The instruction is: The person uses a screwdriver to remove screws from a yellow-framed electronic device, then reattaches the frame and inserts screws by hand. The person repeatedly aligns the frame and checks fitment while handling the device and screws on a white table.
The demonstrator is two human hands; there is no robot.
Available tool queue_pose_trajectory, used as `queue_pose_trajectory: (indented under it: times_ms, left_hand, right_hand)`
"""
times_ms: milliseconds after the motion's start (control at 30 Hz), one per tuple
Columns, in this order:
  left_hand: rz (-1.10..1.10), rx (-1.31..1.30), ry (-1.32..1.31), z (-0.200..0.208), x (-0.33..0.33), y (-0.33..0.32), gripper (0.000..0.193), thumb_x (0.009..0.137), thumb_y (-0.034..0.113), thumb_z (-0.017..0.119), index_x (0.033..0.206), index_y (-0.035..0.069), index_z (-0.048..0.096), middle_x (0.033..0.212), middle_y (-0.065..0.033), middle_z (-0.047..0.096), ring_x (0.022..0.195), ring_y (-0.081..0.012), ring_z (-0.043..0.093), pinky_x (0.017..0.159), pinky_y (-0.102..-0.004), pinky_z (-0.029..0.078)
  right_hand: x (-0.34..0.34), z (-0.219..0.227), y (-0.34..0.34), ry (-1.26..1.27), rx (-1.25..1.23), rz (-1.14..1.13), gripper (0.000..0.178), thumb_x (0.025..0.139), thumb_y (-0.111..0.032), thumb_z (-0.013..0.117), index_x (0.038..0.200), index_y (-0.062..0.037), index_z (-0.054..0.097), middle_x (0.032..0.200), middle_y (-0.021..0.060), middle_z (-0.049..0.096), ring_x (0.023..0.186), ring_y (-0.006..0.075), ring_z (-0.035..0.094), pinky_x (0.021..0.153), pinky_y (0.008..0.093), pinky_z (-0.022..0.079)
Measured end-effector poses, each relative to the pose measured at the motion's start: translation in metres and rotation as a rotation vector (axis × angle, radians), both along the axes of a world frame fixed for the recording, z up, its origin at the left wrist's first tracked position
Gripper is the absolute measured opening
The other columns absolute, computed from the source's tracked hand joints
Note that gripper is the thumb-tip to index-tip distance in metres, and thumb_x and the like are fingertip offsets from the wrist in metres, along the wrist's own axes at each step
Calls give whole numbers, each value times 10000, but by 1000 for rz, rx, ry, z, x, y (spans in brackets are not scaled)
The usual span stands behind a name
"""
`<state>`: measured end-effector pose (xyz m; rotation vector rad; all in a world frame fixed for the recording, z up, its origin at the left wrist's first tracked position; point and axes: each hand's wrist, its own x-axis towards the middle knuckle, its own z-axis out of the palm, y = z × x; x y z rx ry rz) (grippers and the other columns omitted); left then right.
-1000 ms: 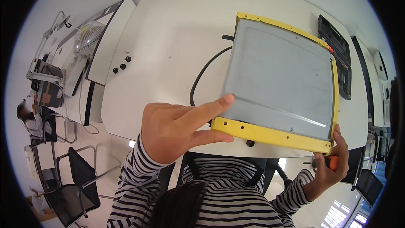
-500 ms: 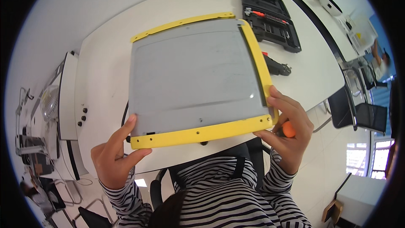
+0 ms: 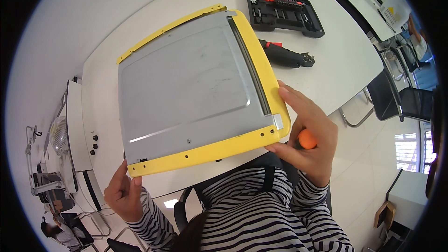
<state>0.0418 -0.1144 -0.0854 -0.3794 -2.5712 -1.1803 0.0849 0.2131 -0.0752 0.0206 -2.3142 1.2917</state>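
A squarish grey metal panel (image 3: 186, 84) with yellow edging is held up over the table, its left side tilted lower. My left hand (image 3: 125, 196) pinches the near left corner of the yellow edge strip (image 3: 210, 151), thumb and fingers on either side. At the near right corner, my right hand (image 3: 312, 133) grips the frame between thumb and fingers. A round orange end (image 3: 307, 139) shows in the right palm, tucked under the fingers; the rest of that thing is hidden. Another yellow strip (image 3: 170, 29) runs along the panel's far side.
Beyond the panel lies an open black tool case (image 3: 282, 16) with bits and a red-handled tool. A black power screwdriver (image 3: 285, 57) rests nearer on the white table (image 3: 345, 60). Small black knobs (image 3: 94, 145) sit at left. Black chairs (image 3: 410, 98) stand right; people sit farther off.
The panel has swung counterclockwise and shifted left, its left corner dropping nearer me. My left hand has moved down with it. Both hands keep hold. The whole view has shifted somewhat.
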Motion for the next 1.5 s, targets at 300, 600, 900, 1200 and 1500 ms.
queue_pose_trajectory:
  times_ms: [300,600,900,1200,1500]
  left_hand:
    - [88,2,57,1,8,28,381,835,151,569,1094,-123,516,841,-156,646,703,-106,583,614,-185,426]
    - [91,-18,87,1,8,32,379,844,154,558,1098,-123,513,846,-155,646,712,-104,583,608,-176,424]
    - [115,2,41,-3,2,14,493,834,285,583,1124,-106,504,712,-77,616,582,-65,507,528,-158,348]
    - [-152,-500,316,74,-47,38,413,875,284,496,1144,-27,534,516,-6,393,475,-56,294,432,-240,222]
    - [-381,-741,278,68,-202,169,442,896,421,372,950,62,625,604,-156,558,581,-345,525,552,-420,410]
  right_hand:
    - [2,-18,-10,74,183,-2,723,657,-135,706,1252,93,363,1094,233,556,483,93,493,456,173,403]
    - [-3,-23,-14,179,233,-42,671,691,-193,700,1185,144,396,1160,282,487,758,247,641,461,200,457]
    - [0,-28,9,148,80,147,653,663,-72,656,1244,66,392,1242,251,441,443,97,439,442,197,382]
    - [1,-25,16,81,85,149,540,731,-102,624,1228,3,442,1125,205,542,708,212,638,470,222,481]
    - [4,-26,14,79,146,141,573,752,-119,613,1254,36,383,1129,199,541,735,215,639,487,236,483]
